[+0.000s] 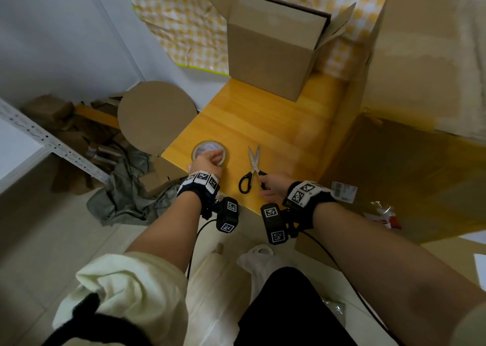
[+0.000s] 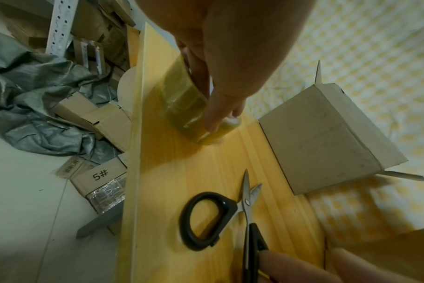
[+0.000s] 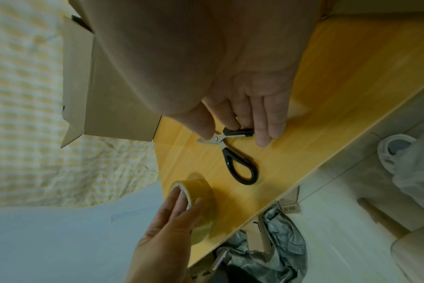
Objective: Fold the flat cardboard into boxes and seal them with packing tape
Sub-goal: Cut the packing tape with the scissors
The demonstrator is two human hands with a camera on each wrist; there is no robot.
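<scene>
While 1 cardboard box [image 1: 273,53] stands folded at the table's [image 1: 284,135] far end, top flaps open — unsealed. My left hand [image 1: 206,161] grips the packing tape roll [image 2: 194,113], my right hand [image 1: 273,185] pinches the scissors [image 1: 251,170] handle — taping still ahead.

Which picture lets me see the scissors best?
The head view: the black-handled steel scissors lie whole on the yellow wooden table. The left wrist view shows them close, one handle hidden. In the right wrist view the right hand covers the blades.
</scene>
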